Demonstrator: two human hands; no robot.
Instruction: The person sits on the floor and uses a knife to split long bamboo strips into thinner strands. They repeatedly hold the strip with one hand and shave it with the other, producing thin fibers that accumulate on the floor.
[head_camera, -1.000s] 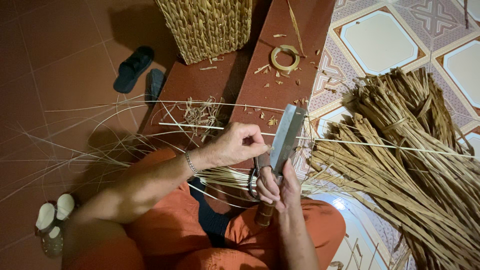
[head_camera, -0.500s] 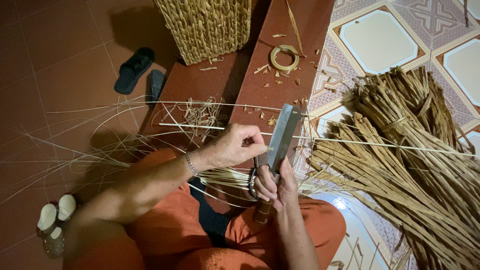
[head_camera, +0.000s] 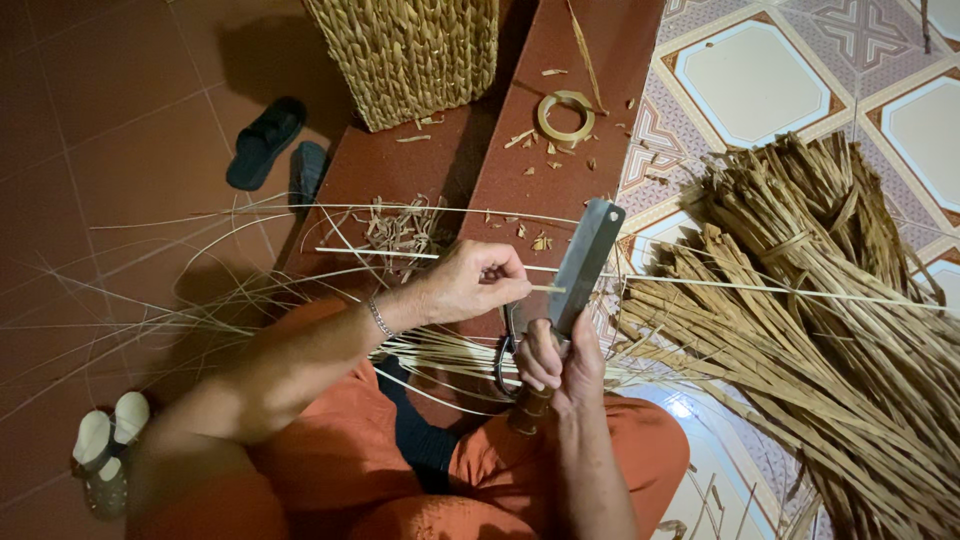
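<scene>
My left hand (head_camera: 470, 283) pinches a long thin pale reed strip (head_camera: 720, 285) that runs across the view to the right. My right hand (head_camera: 555, 358) grips the handle of a broad flat-bladed knife (head_camera: 588, 262), held blade up. The strip meets the blade's edge just right of my left fingertips. A bundle of thin split strips (head_camera: 440, 350) lies across my lap, over my orange trousers (head_camera: 340, 460). A bracelet is on my left wrist.
A big heap of dried brown reed stalks (head_camera: 800, 330) lies at the right. A woven basket (head_camera: 410, 55) and a tape ring (head_camera: 565, 115) sit on the red step, with shavings (head_camera: 400, 230). Dark sandals (head_camera: 265, 140) and pale shoes (head_camera: 105, 440) are at the left.
The knife blade has tilted slightly and the strip has slid a little along its edge. Both hands stay in nearly the same place.
</scene>
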